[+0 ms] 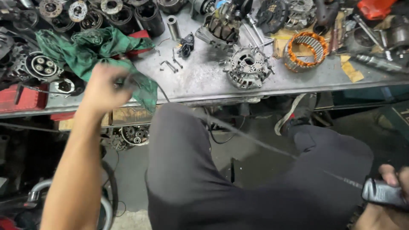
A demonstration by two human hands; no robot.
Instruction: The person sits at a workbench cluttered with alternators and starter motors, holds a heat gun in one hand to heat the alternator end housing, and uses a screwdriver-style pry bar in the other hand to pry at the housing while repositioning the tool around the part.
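Left hand (pixel 104 87), mid-left of frame, closes its grip on the green cloth (pixel 96 53) at the surface (pixel 204 81) edge; right hand (pixel 390 194), lower right, wraps a dark handle (pixel 381 194), within easy reach.

Even overhead light brightens the far metal workbench (pixel 204 81) with mild glare, the near floor falls dim, and the left hand (pixel 104 87) is motion-blurred.

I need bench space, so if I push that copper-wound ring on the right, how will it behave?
The copper-wound ring looks like steel laminations with dense windings, so probably heavy and stiff. It lies flat on yellow paper, so it would likely slide rather than roll. The exposed windings could scrape against neighbouring parts.
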